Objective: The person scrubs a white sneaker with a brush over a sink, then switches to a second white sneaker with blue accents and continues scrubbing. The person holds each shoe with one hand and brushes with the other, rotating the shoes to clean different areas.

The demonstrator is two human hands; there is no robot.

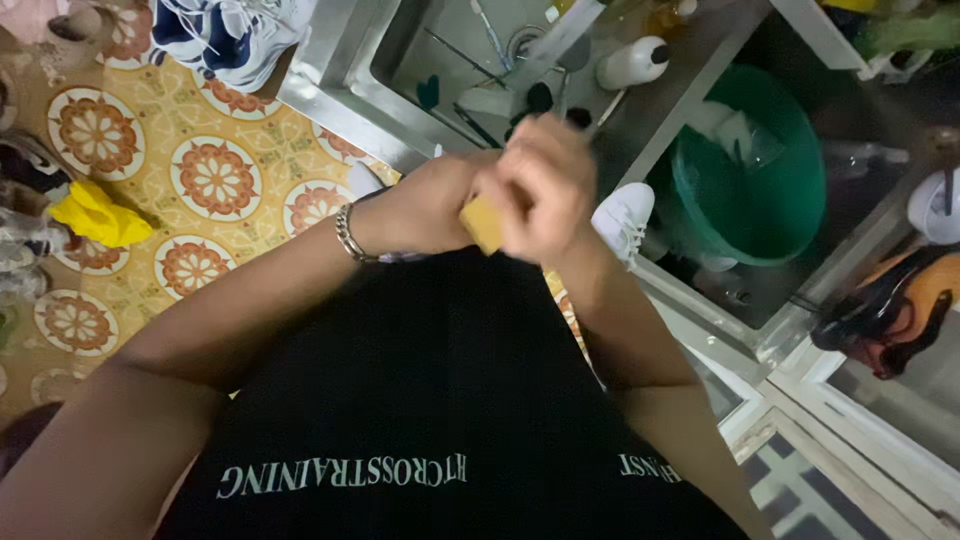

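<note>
Tiled floor (215,180), two hands (500,200), one yellow block (482,222)

hands: left hand (420,210) + right hand (545,190) clasp yellow block (482,225) | above steel sink (400,80)

A patterned tile floor (215,180) carries a yellow cloth (100,215) at left, 1 white shoe (622,215) at right, and dark-and-white sneakers (225,35) at the far edge.

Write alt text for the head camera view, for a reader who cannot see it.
Seen from above, a person's two hands meet at chest height: the right hand and the left hand share a grip on a small yellowish block. Beyond them are a steel sink, a green basin and a white shoe.
</note>
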